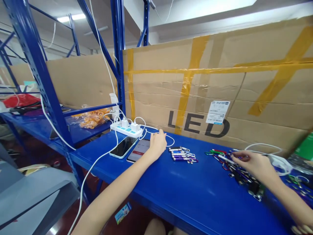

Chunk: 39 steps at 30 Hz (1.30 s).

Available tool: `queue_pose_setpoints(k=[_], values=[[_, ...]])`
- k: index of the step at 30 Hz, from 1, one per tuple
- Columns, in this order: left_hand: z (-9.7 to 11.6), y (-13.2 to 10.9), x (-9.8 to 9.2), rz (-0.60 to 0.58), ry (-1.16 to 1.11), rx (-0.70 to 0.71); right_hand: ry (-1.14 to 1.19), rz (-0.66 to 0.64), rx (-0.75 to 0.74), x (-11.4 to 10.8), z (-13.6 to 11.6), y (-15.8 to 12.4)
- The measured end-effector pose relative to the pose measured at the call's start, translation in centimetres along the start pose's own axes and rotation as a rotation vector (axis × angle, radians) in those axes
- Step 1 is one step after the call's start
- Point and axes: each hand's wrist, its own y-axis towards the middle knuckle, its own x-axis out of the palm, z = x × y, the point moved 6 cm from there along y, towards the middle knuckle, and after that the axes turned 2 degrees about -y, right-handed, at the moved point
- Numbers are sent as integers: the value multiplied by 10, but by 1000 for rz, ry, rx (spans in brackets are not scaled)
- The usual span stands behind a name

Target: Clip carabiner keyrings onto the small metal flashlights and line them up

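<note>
My left hand (157,143) rests on the blue shelf surface (186,192) beside a phone with a lit screen (139,151), fingers curled over a white cable (168,138). My right hand (253,163) reaches into a pile of small keychain flashlights with carabiners (241,173), fingers pinched round a thin silver one (226,159). A neat row of blue and purple keychain flashlights (182,154) lies between the hands.
A second phone (123,147) with a dark screen lies left of the lit one. A white power strip with chargers (126,129) sits behind. A large cardboard box marked LED (220,81) walls the back. Blue rack posts (118,55) stand left; orange items in a bag (94,118).
</note>
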Motion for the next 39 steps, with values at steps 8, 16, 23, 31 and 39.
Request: queue_pose_setpoints(k=[8,16,23,31,39], values=[[-37,7,1,-12,26,-282,138,66,-440,7,-64,-25],[-64,13,12,12,64,-570,256,200,-942,8,-139,-93],[-72,13,10,-31,57,-644,293,235,-1074,6,-153,-111],[-94,18,6,23,91,-761,301,256,-1077,2,-153,-112],[-24,3,-12,292,97,-153,290,180,-937,12,-145,-101]])
